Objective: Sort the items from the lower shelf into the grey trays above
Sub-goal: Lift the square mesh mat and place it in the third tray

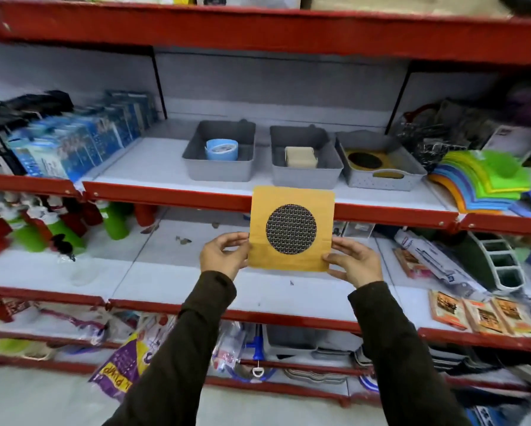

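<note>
Retail shop aisle — red metal shelving (289, 204) in tiers, white shelf boards. Stock in multiples: blue boxed packs (82, 139), stacked coloured plastic plates (485, 182), bagged goods (126, 361) lower down — household wares.

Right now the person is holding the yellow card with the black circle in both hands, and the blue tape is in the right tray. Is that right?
Not quite. The head view shows the blue tape in the left tray, not the right one. The rest holds: both the left hand and the right hand hold the yellow card with the black circle.
</note>
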The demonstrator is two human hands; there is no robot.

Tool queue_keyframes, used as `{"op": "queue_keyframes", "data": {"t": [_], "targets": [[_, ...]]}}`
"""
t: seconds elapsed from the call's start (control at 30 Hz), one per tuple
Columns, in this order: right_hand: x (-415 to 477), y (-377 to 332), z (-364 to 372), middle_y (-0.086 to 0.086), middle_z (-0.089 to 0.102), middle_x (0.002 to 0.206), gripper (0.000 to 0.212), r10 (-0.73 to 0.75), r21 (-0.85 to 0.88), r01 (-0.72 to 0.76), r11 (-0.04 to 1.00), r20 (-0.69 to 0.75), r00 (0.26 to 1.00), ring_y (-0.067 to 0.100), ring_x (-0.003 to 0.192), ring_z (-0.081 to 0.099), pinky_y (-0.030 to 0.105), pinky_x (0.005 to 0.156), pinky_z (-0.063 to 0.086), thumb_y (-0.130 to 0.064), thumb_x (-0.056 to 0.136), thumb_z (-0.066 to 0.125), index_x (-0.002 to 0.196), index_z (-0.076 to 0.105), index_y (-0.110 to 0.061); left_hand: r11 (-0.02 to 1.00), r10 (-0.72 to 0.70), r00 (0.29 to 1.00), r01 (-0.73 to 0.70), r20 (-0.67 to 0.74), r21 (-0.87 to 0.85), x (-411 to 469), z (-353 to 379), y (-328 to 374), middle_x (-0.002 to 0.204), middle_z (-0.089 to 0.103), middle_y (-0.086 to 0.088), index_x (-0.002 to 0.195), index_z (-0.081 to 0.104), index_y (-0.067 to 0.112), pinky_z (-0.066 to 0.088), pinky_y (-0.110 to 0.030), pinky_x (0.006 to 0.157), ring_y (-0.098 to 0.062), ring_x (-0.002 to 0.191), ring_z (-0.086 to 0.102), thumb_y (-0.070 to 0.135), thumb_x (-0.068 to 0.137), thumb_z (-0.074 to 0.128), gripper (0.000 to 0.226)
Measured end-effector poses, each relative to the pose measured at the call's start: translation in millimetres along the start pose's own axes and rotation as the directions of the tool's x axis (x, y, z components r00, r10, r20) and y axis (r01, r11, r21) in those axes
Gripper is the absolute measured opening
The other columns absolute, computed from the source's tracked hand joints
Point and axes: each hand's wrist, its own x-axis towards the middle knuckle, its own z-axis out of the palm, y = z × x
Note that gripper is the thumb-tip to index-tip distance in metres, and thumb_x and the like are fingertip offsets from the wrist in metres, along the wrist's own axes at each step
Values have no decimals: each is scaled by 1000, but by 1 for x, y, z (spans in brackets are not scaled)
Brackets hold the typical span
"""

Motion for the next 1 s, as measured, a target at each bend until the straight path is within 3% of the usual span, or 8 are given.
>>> {"op": "queue_keyframes", "data": {"t": [0.13,0.23,0.33,0.57,0.7,0.8,0.9,1.0], "targets": [[8,-51,9,9,69,97,42,-138,-7,138,990,11,990,23,81,67,25,53,60,15,74,69,110,68,-5,995,92,996,-92,16,-34,20,10,45,89,70,-12,98,73,10,57,-18,51,-13,60,66,4,85,69,15],[7,-69,10,15,68,105,39,-177,12,177,984,10,984,22,78,67,27,53,61,18,74,68,105,67,-5,991,114,993,-112,32,-78,26,14,60,91,72,-15,90,73,15,60,-25,56,-21,66,67,3,84,70,13],[11,-74,11,17,67,108,41,-188,-4,189,982,17,982,21,76,66,22,46,57,17,75,68,112,65,0,991,114,993,-111,36,-78,34,19,64,93,72,-17,87,73,17,62,-32,66,-26,72,67,2,84,69,16],[36,-108,-6,15,68,110,42,-214,-33,215,976,34,976,19,79,67,19,49,57,12,78,68,117,64,-2,986,162,984,-160,70,-38,50,47,92,99,73,-11,106,73,11,60,-19,59,-20,77,71,11,88,69,19],[70,-141,-39,15,69,106,43,-246,-122,250,960,47,968,16,75,71,26,56,58,15,77,67,116,65,-2,977,209,961,-198,182,-76,63,89,121,100,72,-10,114,70,4,59,-17,58,-18,81,71,1,87,68,27],[97,-166,-69,14,69,105,45,-220,-187,223,957,39,975,9,60,69,18,48,56,15,77,68,119,63,1,986,167,957,-159,237,-53,75,130,139,101,69,-11,118,66,-2,61,-18,57,-22,85,69,-8,85,66,33],[128,-186,-95,12,68,98,45,-178,-236,176,956,10,984,13,58,66,16,46,55,15,78,67,121,61,5,992,93,960,-111,263,57,92,178,151,101,70,-11,114,68,-1,63,-31,75,-25,92,68,-7,86,63,29],[161,-201,-115,15,65,90,40,-95,-298,84,951,-21,995,19,65,60,18,44,53,14,82,63,122,59,9,999,-32,971,22,239,41,115,226,160,73,71,-12,90,69,-3,61,-32,65,-28,73,64,-6,93,47,22]]}}
